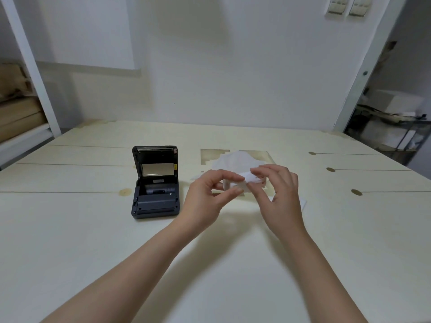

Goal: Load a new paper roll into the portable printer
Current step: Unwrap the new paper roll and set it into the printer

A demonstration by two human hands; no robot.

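Your 2 bare hands meet above a pale desk [233,252], a little right of centre. Between them you hold a small white paper roll [242,180], still partly in its white wrapping; its long axis runs roughly left to right, from one hand toward the other.

Your left hand [207,194] pinches the left end of the roll between thumb and fingertips, so that grip is closed on the roll. Your right hand [277,190] curls over the right end, fingertips pressed on the paper, apparently picking at the wrapper or the loose leading edge. That grip is closed on the roll too, though exactly what the fingers catch is too small to tell.

The portable printer [155,183] sits on the desk to the left of your hands, near your left hand and well apart from your right. It is dark grey, and its lid [155,160] stands open, hinged upright at the far side. The paper bay below the lid looks empty, with a dark roller or bar lying left to right across it.

A crumpled white sheet [235,158] lies on the desk just beyond your hands, and a white corner [302,202] shows under your right wrist.

The move ahead likely turns on this: the bay lies to your left, and the roll's axis already runs about parallel to the bay's width, so your left hand is the nearer one to carry it over.
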